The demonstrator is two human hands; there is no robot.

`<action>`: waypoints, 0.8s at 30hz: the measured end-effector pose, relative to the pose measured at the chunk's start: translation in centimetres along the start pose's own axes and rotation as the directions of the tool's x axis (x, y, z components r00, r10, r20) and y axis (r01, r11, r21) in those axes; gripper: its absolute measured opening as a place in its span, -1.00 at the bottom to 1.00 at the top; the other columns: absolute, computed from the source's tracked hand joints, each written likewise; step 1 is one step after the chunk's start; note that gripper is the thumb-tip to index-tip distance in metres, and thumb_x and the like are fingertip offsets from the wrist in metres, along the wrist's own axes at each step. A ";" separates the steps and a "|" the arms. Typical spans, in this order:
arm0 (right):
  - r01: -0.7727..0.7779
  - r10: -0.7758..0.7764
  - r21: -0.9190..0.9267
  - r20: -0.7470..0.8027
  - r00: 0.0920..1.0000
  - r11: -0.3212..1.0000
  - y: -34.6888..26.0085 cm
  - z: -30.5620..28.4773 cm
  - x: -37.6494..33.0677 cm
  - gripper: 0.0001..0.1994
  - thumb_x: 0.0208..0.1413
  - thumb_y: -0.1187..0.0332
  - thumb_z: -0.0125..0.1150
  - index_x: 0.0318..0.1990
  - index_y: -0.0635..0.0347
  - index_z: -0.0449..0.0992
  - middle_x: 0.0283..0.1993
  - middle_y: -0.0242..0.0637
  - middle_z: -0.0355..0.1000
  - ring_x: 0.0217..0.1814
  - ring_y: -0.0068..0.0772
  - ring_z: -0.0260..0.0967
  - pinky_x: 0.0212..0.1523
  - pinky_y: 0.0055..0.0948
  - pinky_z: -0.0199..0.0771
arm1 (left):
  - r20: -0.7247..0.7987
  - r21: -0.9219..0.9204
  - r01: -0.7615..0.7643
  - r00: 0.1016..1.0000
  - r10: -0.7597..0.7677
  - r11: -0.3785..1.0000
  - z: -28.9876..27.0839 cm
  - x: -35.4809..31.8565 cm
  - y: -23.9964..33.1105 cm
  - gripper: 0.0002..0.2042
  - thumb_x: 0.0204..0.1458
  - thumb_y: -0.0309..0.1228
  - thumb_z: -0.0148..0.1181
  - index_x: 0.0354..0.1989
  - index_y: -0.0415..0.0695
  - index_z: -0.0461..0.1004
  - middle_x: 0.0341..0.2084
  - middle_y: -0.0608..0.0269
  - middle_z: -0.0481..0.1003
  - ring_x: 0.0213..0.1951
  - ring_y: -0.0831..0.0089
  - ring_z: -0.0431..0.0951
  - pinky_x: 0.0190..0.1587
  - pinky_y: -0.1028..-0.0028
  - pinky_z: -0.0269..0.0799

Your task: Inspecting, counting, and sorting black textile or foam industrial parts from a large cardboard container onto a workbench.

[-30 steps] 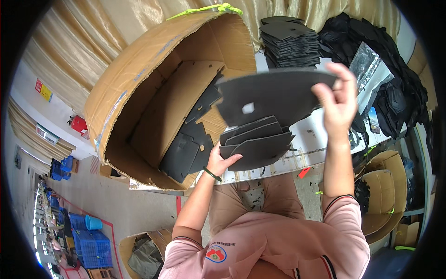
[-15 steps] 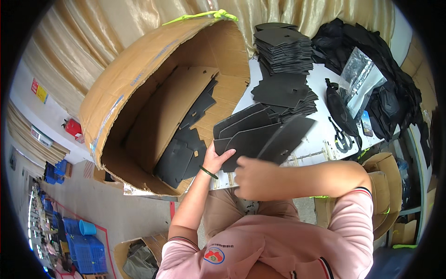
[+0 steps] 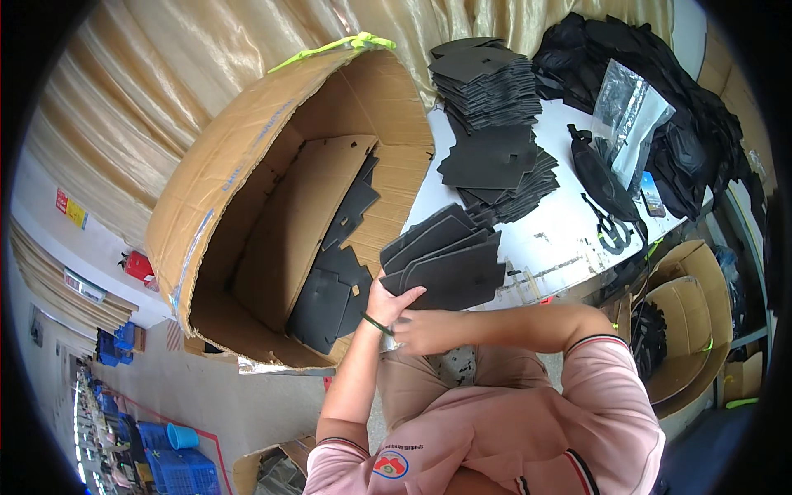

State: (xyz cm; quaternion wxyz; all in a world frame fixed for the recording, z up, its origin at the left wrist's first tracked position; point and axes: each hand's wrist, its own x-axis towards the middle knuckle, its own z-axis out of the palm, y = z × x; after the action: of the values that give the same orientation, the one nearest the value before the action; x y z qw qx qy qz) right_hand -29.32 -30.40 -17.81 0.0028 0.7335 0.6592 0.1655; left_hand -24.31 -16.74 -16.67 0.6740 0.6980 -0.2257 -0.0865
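Note:
My left hand [image 3: 389, 304] grips the lower end of a fanned bundle of black cut sheets [image 3: 445, 257], held over the edge of the white table [image 3: 561, 235]. My right hand [image 3: 418, 332] reaches across my body and touches the bundle's base just below the left hand. A large cardboard box [image 3: 272, 206] lies tipped on its side to my left, with more black sheets [image 3: 330, 293] lying inside it. Two piles of the same black sheets [image 3: 495, 124] stand on the table beyond the bundle.
A clear plastic bag [image 3: 627, 115], a black strap pouch [image 3: 602, 186] and scissors [image 3: 615, 235] lie on the table's right part. A heap of black items [image 3: 660, 91] fills the far right. Smaller cardboard boxes [image 3: 685, 313] stand on the floor at right; beige curtain behind.
A second ago my right hand held one sheet up high; it laid it down on the table pile and came down across to the base of the bundle. The left hand kept holding.

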 end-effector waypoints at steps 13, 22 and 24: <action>-0.193 0.999 0.981 -0.028 0.040 0.035 -2.0 0.6 -13.3 -0.42 0.19 0.47 -0.16 0.37 0.25 -0.12 0.37 -0.01 -0.02 0.43 -0.18 -0.11 0.35 -0.36 -0.14 | 0.008 0.010 -0.085 0.996 0.085 0.996 -0.2 -1.9 -2.0 -0.09 -0.46 -0.55 0.55 0.19 -0.26 0.15 0.08 0.15 0.33 0.11 0.42 0.32 0.17 0.39 0.21; -0.636 0.832 0.555 -0.472 0.290 0.536 1.4 -13.2 -10.1 -0.49 0.06 0.33 0.16 0.19 0.21 0.26 0.22 -0.09 0.22 0.34 -0.16 0.09 0.33 -0.18 -0.01 | -0.026 0.052 0.016 1.000 -0.014 0.999 -0.5 -2.0 -1.9 -0.26 -0.33 -0.49 0.52 0.08 -0.33 0.23 -0.10 0.18 0.47 -0.06 0.48 0.45 0.05 0.46 0.35; -0.680 0.671 0.187 -0.475 0.569 0.709 1.9 -15.1 -8.2 -0.58 -0.03 0.32 0.21 0.04 0.10 0.42 0.06 -0.21 0.36 0.19 -0.23 0.25 0.25 -0.08 0.13 | -0.016 0.020 0.000 1.000 0.000 1.000 0.0 -1.6 -2.2 -0.24 -0.33 -0.49 0.52 0.10 -0.32 0.21 -0.09 0.19 0.47 -0.07 0.48 0.45 0.04 0.46 0.34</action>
State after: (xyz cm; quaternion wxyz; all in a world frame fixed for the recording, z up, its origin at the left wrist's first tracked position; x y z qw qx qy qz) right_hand -31.83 -41.82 -5.12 -0.2291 0.8573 0.3034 0.3472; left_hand -25.28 -16.11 -19.09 0.6687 0.7055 -0.2212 -0.0788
